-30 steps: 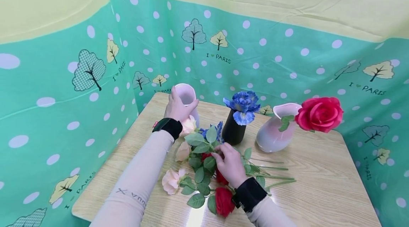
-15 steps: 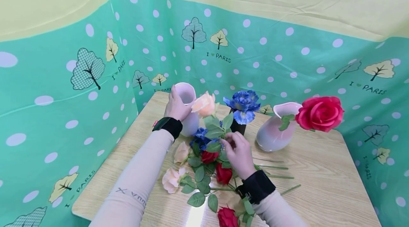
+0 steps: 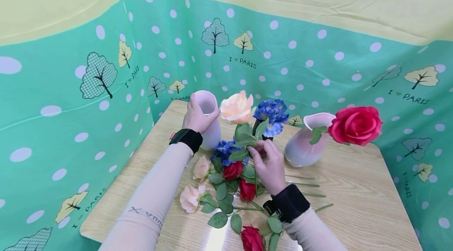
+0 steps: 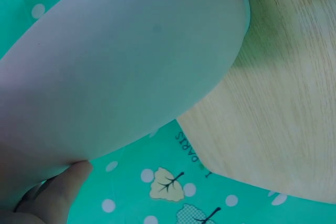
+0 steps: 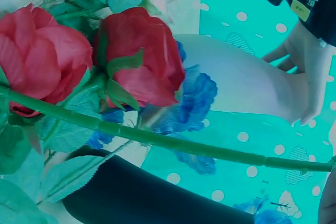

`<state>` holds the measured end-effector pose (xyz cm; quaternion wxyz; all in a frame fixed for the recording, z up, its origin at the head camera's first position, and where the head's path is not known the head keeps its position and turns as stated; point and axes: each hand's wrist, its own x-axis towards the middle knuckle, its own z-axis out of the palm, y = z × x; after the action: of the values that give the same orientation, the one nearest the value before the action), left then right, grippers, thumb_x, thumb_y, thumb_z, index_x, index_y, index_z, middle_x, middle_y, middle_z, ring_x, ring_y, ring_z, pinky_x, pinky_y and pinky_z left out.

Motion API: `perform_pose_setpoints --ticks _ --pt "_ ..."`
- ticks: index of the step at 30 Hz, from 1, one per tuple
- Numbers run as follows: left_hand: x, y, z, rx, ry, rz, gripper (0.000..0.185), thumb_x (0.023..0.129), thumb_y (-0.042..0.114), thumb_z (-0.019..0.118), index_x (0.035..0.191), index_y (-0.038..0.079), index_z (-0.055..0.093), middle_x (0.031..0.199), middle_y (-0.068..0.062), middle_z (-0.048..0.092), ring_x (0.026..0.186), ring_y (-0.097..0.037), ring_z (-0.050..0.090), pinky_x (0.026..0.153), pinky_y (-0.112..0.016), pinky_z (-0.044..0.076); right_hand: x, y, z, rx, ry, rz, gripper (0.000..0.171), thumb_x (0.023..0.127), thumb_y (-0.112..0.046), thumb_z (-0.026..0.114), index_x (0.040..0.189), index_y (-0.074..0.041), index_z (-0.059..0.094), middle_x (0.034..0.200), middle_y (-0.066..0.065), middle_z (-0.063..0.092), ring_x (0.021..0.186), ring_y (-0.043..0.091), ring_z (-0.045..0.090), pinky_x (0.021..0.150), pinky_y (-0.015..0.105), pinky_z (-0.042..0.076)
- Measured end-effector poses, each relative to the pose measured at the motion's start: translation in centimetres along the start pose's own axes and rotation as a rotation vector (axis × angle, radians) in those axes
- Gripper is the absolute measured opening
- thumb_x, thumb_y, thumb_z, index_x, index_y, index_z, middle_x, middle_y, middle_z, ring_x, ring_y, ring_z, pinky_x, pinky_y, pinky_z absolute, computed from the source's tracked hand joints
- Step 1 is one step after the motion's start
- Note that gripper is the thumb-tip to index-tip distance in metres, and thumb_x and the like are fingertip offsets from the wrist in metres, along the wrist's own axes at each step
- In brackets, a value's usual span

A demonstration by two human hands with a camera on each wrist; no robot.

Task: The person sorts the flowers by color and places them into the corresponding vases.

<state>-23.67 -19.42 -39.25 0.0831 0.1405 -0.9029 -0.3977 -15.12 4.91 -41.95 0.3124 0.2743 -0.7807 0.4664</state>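
My left hand grips a pale vase around its neck; the vase has a wide open mouth. In the left wrist view the smooth vase fills much of the picture. My right hand pinches the stem of a peach rose, whose bloom stands upright just right of that vase's mouth. Its long green stem crosses the right wrist view. Below the hands lie red roses, peach roses and a blue flower in a leafy pile.
Behind the right hand stands a black vase with a blue flower in it. Further right, a pink-and-white vase holds a large red rose. Loose stems reach right across the wooden table. A green dotted curtain surrounds the back.
The right hand has lifted the peach rose out of the pile, up and to the right. One red rose slid toward the front edge. The left hand keeps its grip on the vase.
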Motion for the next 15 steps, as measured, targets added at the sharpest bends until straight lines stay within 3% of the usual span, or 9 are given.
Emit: perform_pose_setpoints --ticks 15 --pt "0.2 -0.2 0.3 0.002 0.024 -0.001 0.112 0.082 0.063 0.065 0.159 0.017 -0.002 0.154 -0.022 0.033 0.129 -0.043 0.051 0.103 -0.054 0.045 4.6 -2.3 -1.9 0.125 0.11 -0.015 0.012 0.086 0.008 0.07 0.081 0.003 0.059 0.075 0.013 0.058 0.068 0.011 0.055 0.067 0.014 0.047"
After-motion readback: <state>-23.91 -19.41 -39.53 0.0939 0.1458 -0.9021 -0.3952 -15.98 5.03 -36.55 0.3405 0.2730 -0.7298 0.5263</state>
